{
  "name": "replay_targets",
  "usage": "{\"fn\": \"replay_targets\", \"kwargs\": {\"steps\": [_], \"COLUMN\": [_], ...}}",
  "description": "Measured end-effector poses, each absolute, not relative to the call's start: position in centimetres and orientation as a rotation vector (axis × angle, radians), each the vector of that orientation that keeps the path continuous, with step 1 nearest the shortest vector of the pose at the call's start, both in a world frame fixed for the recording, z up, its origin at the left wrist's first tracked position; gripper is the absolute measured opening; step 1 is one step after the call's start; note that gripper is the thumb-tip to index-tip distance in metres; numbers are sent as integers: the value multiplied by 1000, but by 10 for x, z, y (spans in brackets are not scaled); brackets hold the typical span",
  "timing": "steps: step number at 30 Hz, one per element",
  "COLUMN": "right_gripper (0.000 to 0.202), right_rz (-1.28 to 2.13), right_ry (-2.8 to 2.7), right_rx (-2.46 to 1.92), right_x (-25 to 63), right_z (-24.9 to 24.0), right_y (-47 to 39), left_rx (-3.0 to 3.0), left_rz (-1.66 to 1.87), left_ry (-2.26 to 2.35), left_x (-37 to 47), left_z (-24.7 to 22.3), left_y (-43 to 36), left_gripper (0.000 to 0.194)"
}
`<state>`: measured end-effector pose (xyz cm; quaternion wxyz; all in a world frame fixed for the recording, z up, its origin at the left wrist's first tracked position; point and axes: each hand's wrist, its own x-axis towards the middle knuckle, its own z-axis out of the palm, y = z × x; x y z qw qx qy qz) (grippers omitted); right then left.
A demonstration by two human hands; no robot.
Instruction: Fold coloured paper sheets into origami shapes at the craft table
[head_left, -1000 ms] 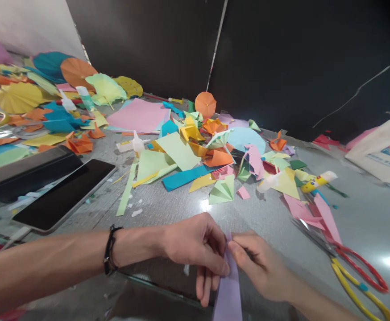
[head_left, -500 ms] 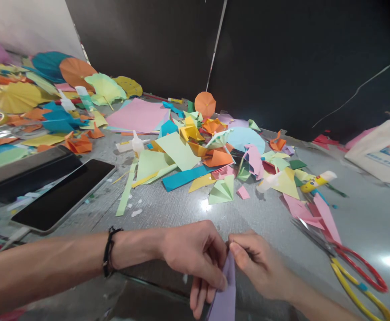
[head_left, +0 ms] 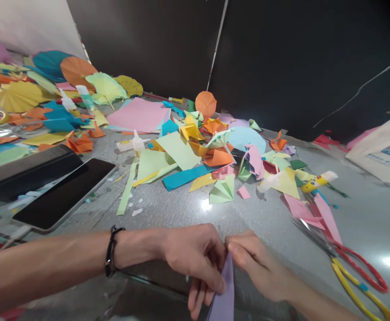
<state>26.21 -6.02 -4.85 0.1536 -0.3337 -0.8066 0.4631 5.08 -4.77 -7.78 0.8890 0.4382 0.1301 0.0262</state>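
A folded strip of purple paper [head_left: 226,292] lies at the bottom centre, its lower end cut off by the frame. My left hand [head_left: 198,258] grips its left side, thumb on top and several fingers curled beneath. At the upper tip, my right hand [head_left: 253,261] pinches the paper between thumb and bent forefinger. The two hands nearly touch there. Scissors [head_left: 332,254] with one red and one yellow handle lie open on the table, right of my right hand.
Coloured paper scraps [head_left: 181,151] cover the middle of the grey table [head_left: 168,209]. A tablet-like black device [head_left: 66,194] lies at left, beside a dark case [head_left: 31,169]. A yellow glue stick [head_left: 318,181] and a white bag [head_left: 382,151] are at right. A black wall stands behind.
My right hand has shifted slightly left along the paper's tip, closer to my left hand. My left hand keeps its grip and has barely moved.
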Motion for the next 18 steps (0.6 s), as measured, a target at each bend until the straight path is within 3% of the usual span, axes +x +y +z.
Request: {"fn": "replay_targets", "kwargs": {"steps": [18], "right_gripper": [47], "right_rz": [1186], "right_ry": [-2238], "right_rx": [-970], "right_x": [262], "right_z": [-46], "right_y": [-57], "left_rx": [971], "left_rz": [255], "left_ry": [292], "left_x": [50], "left_z": [-65], "left_y": [-46], "left_gripper": [37]}}
